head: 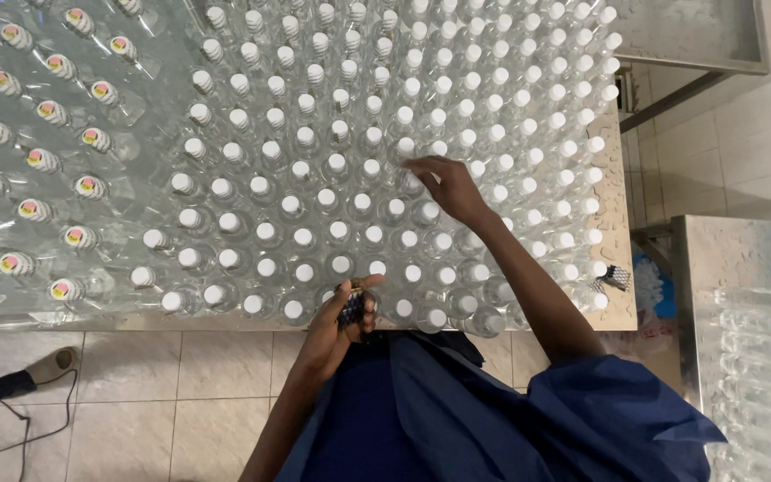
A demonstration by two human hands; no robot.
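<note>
Clear plastic-wrapped bottle packs [37, 161] with round colourful cap labels [91, 138], left.

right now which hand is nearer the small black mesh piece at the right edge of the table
Right. The right hand reaches over the bottle caps, closer to the mesh piece; the left hand is at the table's near edge, farther left.
</note>
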